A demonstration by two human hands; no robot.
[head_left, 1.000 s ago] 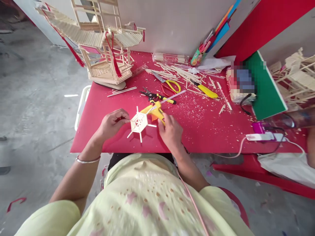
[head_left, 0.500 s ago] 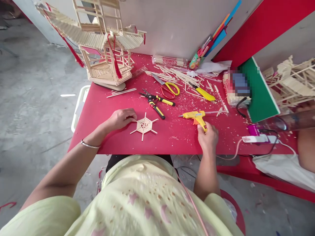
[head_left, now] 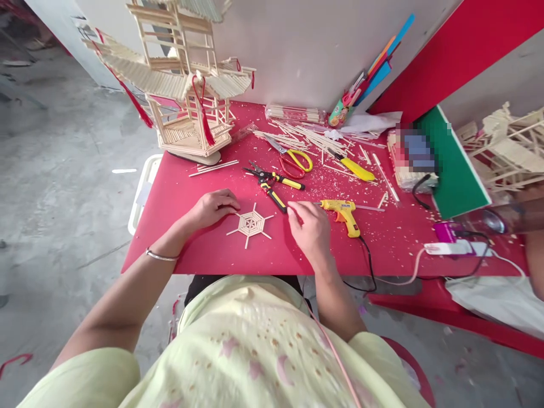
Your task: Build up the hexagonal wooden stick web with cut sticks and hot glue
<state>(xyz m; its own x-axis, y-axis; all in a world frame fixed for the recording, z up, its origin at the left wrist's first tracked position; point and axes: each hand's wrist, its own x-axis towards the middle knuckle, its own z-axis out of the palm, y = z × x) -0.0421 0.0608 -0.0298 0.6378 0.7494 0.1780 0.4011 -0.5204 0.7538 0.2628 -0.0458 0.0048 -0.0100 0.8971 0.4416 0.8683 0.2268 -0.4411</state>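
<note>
A flat, hexagonal web-like piece made of thin wooden sticks (head_left: 251, 224) lies on the red table, with stick ends poking out at its corners. My left hand (head_left: 213, 208) is closed at its upper left, fingertips pinching one of those ends. To the right of the piece, my right hand (head_left: 311, 229) is in the air or just above the table, holding nothing, thumb and forefinger slightly apart. Its fingertips are close to a handle of the black-and-yellow pliers (head_left: 272, 184). Behind that hand, a yellow glue gun (head_left: 342, 212) lies on its side, its tip partly covered by my fingers.
A wooden stick pagoda model (head_left: 193, 124) with red tassels stands at the back left. Scissors (head_left: 293, 158), a yellow-handled cutter (head_left: 357, 169) and loose sticks (head_left: 308, 136) lie behind. A power strip (head_left: 450, 248) is at right, near another person's arm (head_left: 534, 255).
My right hand has let go of the glue gun, left it on the table and moved left toward the stick web. My left hand stays at the web. The view has shifted slightly.
</note>
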